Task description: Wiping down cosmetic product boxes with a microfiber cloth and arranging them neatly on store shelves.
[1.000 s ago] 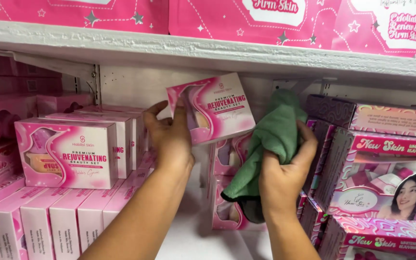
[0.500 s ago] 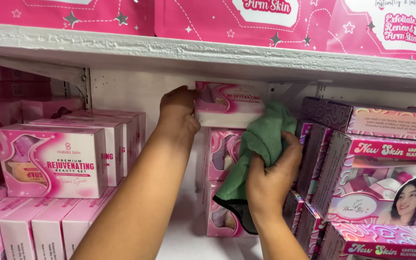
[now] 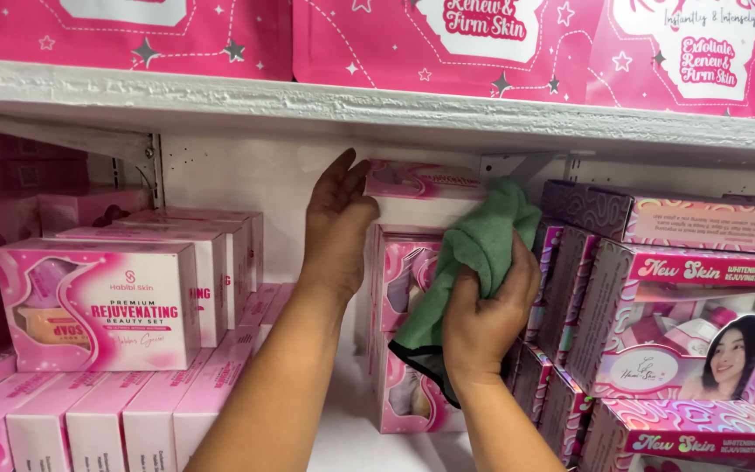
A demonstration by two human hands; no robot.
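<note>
The left hand [image 3: 335, 229] grips the pink box [image 3: 421, 185] lying atop the middle stack, just under the upper shelf [image 3: 220, 100]; the right hand [image 3: 482, 319] clutches a green cloth [image 3: 474, 253] beside it; keep the box level, wiping its probably dusty side lightly.

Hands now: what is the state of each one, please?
Left hand: closed on the pink box.
Right hand: closed on the green cloth.

The pink box [image 3: 421, 188] I grip lies flat atop a stack of upright pink boxes [image 3: 408, 323], just under the shelf board, at the far middle. My green cloth [image 3: 469, 262], bunched, dark-edged, presses against its right end, hanging down.
</note>
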